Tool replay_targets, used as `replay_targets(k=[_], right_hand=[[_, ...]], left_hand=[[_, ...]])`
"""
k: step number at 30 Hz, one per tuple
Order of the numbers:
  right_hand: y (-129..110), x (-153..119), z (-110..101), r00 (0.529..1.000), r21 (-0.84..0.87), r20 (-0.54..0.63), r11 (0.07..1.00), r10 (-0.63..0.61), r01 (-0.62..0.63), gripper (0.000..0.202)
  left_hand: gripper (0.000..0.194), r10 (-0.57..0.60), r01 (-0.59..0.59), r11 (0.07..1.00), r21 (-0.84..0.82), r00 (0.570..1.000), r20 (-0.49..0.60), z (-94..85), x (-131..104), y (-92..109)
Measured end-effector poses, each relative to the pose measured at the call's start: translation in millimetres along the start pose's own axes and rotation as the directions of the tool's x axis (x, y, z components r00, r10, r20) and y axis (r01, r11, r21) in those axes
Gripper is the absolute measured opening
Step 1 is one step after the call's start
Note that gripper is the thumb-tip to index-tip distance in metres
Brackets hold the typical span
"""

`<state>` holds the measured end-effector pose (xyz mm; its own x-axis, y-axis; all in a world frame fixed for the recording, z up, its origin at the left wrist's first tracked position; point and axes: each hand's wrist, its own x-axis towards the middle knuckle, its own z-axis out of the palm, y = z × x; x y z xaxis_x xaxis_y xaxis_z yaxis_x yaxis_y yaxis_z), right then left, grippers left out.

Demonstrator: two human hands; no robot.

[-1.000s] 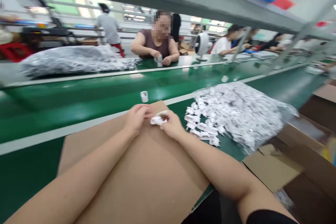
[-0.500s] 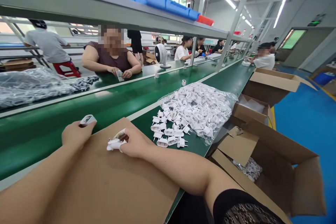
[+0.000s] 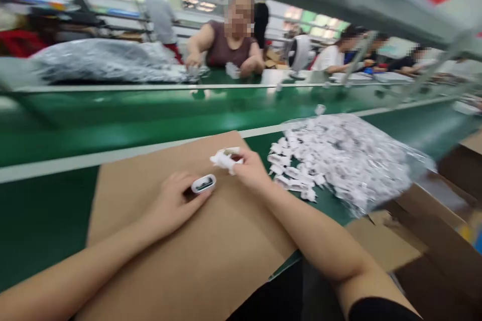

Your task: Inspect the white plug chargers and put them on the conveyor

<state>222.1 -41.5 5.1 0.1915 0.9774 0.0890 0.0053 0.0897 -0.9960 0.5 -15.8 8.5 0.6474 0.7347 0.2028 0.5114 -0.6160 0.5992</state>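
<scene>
- Over the middle of the cardboard sheet (image 3: 226, 251), the left hand (image 3: 175, 198) is gripping a white housing (image 3: 204, 183) between thumb and fingers; its oval, hollow end is facing the camera.
- Whether that housing is touching the cardboard: cannot tell.
- Near the sheet's far corner, the right hand (image 3: 251, 168) is pinching white plug pieces (image 3: 225, 159); blur is hiding their exact count.
- Both hands are staying apart, the right one lying nearer the bench's far edge.
- The sheet is lying on the green bench (image 3: 48, 215), its far corner reaching the white strip (image 3: 75, 162) along the far edge.
- Right of the sheet, loose white plugs (image 3: 297, 178) are lying on the bench, spilling from a clear bag (image 3: 376, 160) that is spanning from near the far edge to the near edge.
- Beyond the near edge, cardboard boxes (image 3: 384, 238) are standing just beside the bench.
- Past the far edge, a white piece (image 3: 320, 109) is sitting on the green belt (image 3: 150, 115).
- Across the belt, a co-worker (image 3: 233, 50) is handling pale parts, blurred.
</scene>
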Motion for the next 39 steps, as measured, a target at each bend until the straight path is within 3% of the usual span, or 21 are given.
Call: replay_targets(k=[2, 4, 7, 11, 14, 17, 20, 22, 26, 34, 39], right_hand=[[-3, -6, 5, 0.999, 0.113, 0.014, 0.993, 0.045, -0.047, 0.033], [-5, -9, 8, 0.993, 0.118, 0.047, 0.986, 0.109, -0.114, 0.031], [-7, -14, 11, 0.984, 0.069, 0.098, 0.985, 0.150, -0.157, 0.033], [-6, -20, 10, 0.992, -0.056, 0.089, 0.995, 0.087, -0.082, 0.036], [-8, -25, 9, 0.998, -0.195, 0.047, 0.980, -0.033, 0.041, 0.030], [-15, -34, 9, 0.972, -0.390, 0.043, 0.892, -0.231, 0.229, 0.019], [-23, -43, 13, 0.904, -0.508, 0.169, 0.751, -0.394, 0.422, 0.023], [-25, -46, 16, 0.871, -0.561, 0.252, 0.670, -0.422, 0.486, 0.028], [-22, -46, 19, 0.843, -0.642, 0.334, 0.553, -0.422, 0.531, 0.025], [-21, -40, 16, 0.849, -0.721, 0.363, 0.461, -0.384, 0.517, 0.026], [-19, -39, 13, 0.822, -0.747, 0.383, 0.382, -0.422, 0.544, 0.031]], left_hand=[[0.037, -0.023, 0.021, 0.998, -0.052, 0.999, -0.031, 2.5, 0, 1], [0.055, -0.018, 0.015, 0.992, -0.122, 0.999, -0.026, 3.2, 0, -4], [0.045, -0.016, 0.009, 0.976, -0.219, 0.999, -0.034, 4.5, -3, -10], [0.025, 0.037, -0.049, 0.965, -0.258, 0.998, -0.049, 6.1, -5, -9], [0.021, 0.036, -0.045, 0.968, -0.247, 0.999, -0.040, 6.2, -3, -8], [0.028, -0.001, -0.010, 0.971, -0.241, 0.999, -0.048, 6.9, -1, -8], [0.026, -0.011, -0.005, 0.966, -0.259, 0.998, -0.060, 7.7, -1, -7], [0.024, -0.012, 0.001, 0.966, -0.259, 0.999, -0.042, 7.7, -1, -6], [0.022, -0.007, -0.004, 0.966, -0.257, 0.999, -0.040, 7.5, -1, -5], [0.019, 0.019, -0.035, 0.965, -0.258, 0.998, -0.066, 9.3, 0, -7], [0.019, 0.011, -0.024, 0.965, -0.260, 0.999, -0.049, 7.8, 0, -6]])
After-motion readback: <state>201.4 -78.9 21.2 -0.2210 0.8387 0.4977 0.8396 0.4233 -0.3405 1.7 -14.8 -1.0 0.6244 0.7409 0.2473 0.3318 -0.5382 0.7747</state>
